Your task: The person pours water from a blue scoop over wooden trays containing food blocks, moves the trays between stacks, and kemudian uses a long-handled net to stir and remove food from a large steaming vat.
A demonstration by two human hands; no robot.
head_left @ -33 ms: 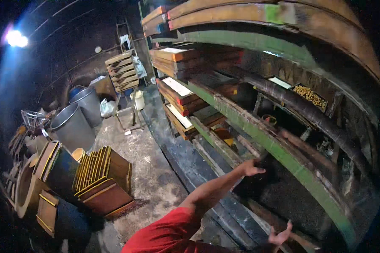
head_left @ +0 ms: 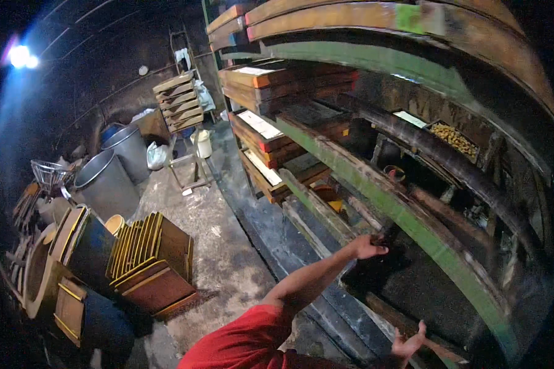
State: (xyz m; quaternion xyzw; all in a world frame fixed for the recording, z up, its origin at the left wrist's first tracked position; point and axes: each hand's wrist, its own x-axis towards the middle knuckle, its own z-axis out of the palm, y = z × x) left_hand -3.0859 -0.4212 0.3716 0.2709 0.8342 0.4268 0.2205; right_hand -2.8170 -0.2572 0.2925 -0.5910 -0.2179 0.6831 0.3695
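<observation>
My left hand (head_left: 369, 246) reaches out over the lower part of the rack, its fingers curled by a dark edge. Whatever lies in its grasp is lost in shadow. Closer to me, my right hand (head_left: 409, 342) is open, thumb and fingers apart, beside a worn wooden rail (head_left: 393, 316). Between and beyond both hands is a dark area whose surface I cannot make out. A green rack beam (head_left: 406, 215) curves past on the right, above the hands.
Wooden trays with white contents (head_left: 260, 125) are stacked on the rack ahead. A tray of small yellowish pieces (head_left: 454, 140) sits at the far right. Yellow-edged wooden frames (head_left: 143, 246) stand on the floor at left, near grey bins (head_left: 108, 184) and a white bucket (head_left: 200, 144).
The view has shifted very slightly. Both hands stay in almost the same places along the rack.
</observation>
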